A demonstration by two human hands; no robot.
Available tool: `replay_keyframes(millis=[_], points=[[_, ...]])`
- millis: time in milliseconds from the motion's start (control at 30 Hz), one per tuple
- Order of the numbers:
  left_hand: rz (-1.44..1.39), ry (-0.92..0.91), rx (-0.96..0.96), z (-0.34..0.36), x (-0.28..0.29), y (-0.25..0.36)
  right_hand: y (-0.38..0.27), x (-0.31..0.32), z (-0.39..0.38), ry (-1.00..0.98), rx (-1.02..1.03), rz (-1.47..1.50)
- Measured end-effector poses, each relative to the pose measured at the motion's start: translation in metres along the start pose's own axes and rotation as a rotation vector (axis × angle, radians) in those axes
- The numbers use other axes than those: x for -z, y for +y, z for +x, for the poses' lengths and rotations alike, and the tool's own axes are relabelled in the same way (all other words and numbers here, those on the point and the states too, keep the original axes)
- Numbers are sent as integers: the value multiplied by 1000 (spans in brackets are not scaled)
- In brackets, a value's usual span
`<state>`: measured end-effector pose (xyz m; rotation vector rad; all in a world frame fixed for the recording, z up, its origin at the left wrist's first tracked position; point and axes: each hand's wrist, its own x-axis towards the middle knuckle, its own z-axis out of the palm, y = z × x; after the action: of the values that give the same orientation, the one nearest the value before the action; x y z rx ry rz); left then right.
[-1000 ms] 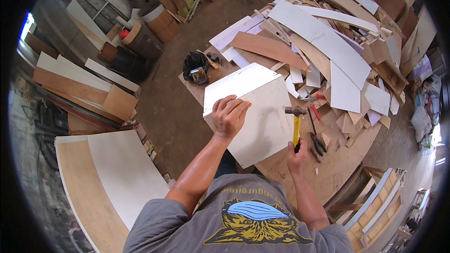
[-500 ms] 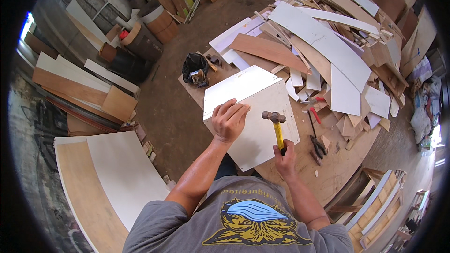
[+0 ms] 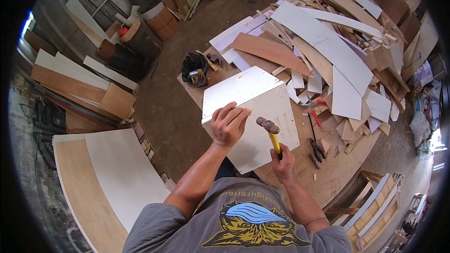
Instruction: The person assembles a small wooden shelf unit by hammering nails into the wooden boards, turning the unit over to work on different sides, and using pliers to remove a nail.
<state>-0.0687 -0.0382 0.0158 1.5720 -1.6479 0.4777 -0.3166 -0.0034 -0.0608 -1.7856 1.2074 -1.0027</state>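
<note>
A white box-like panel piece (image 3: 269,126) rests in front of me on the table, its two visible faces meeting at an edge. My left hand (image 3: 228,124) is at that edge, fingers pinched together. At its fingertips a tiny pale spot shows, too small to name. My right hand (image 3: 283,163) grips the hammer (image 3: 274,137) by its yellow and black handle. The rusty hammer head hangs over the near white face, a little right of my left fingertips. The nail or other fixing, if any, is hidden.
The wooden table (image 3: 328,178) carries pliers (image 3: 318,149), a red-handled tool (image 3: 315,117) and a black-lined container (image 3: 194,69). A large heap of board offcuts (image 3: 323,42) covers its far right. Curved panels (image 3: 105,173) stand at the left, and a wooden frame (image 3: 375,211) stands lower right.
My right hand has shifted slightly left and lower, and the hammer head has moved left and down, nearer my left fingertips. My left hand stays almost in place.
</note>
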Motion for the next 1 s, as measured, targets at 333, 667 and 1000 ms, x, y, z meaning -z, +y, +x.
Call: replay_keyframes(millis=[333, 667, 1000], points=[[9, -13, 19, 0, -1, 0, 2, -6, -1, -61, -31, -4], [44, -39, 18, -2, -3, -3, -14, -15, 18, -93, 104, -39], [32, -31, 34, 1, -3, 0, 1, -20, 12, -31, 338, 53]])
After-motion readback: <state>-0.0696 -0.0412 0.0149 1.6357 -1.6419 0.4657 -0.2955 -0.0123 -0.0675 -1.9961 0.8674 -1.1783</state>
